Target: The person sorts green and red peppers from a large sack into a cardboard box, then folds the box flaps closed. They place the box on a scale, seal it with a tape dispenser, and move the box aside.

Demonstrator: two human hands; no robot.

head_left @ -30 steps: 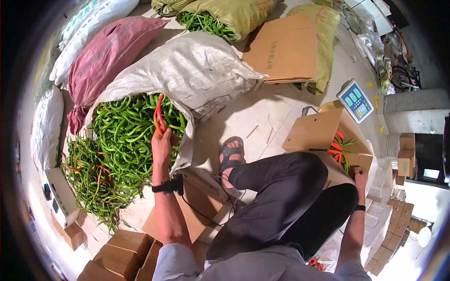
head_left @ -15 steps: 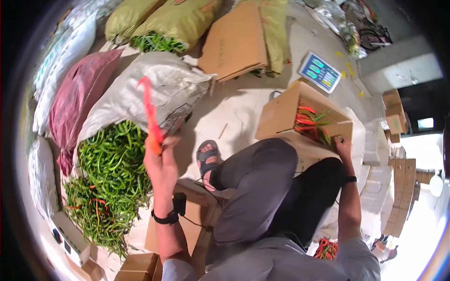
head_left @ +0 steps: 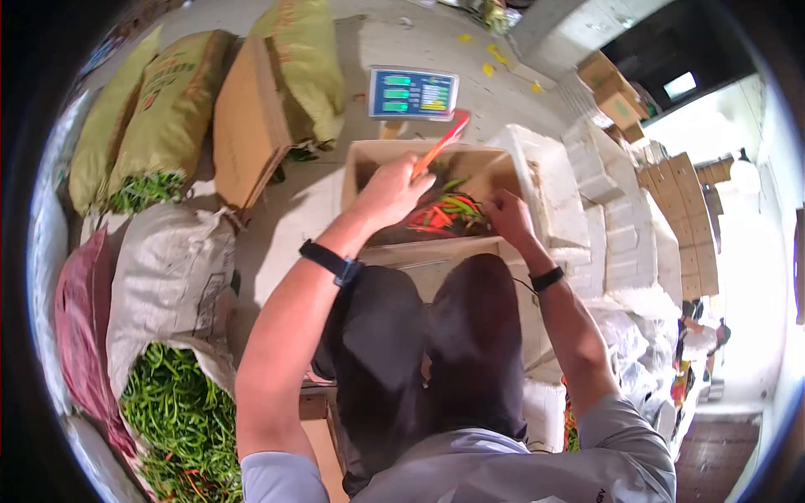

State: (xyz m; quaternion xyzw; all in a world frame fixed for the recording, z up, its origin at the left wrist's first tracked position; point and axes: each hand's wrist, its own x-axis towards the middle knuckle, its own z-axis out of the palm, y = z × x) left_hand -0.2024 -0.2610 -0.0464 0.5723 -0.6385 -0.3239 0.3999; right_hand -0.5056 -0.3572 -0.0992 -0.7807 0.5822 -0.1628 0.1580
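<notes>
My left hand (head_left: pixel 392 194) is closed on a long red chili pepper (head_left: pixel 442 142), which slants up and right above a cardboard box (head_left: pixel 377 153). The pepper is slightly blurred. Inside the box lie red chili peppers (head_left: pixel 432 220) with some green ones (head_left: pixel 461 204) among them. My right hand (head_left: pixel 511 218) is at the box's right side, just over the peppers, with its fingers curled together. Whatever they hold, if anything, is hidden.
A scale display (head_left: pixel 412 94) stands behind the box. At left, green chili peppers (head_left: pixel 176 411) spill from a white woven sack (head_left: pixel 172 277), near yellow-green sacks (head_left: pixel 168 109) and a cardboard sheet (head_left: pixel 243 126). White foam boxes (head_left: pixel 553 184) stand at right. A person (head_left: pixel 700 339) is farther off.
My view has turned right towards the box. My left hand has carried the red chili pepper from beside the white sack to over the box. My right hand has moved from the rim inward.
</notes>
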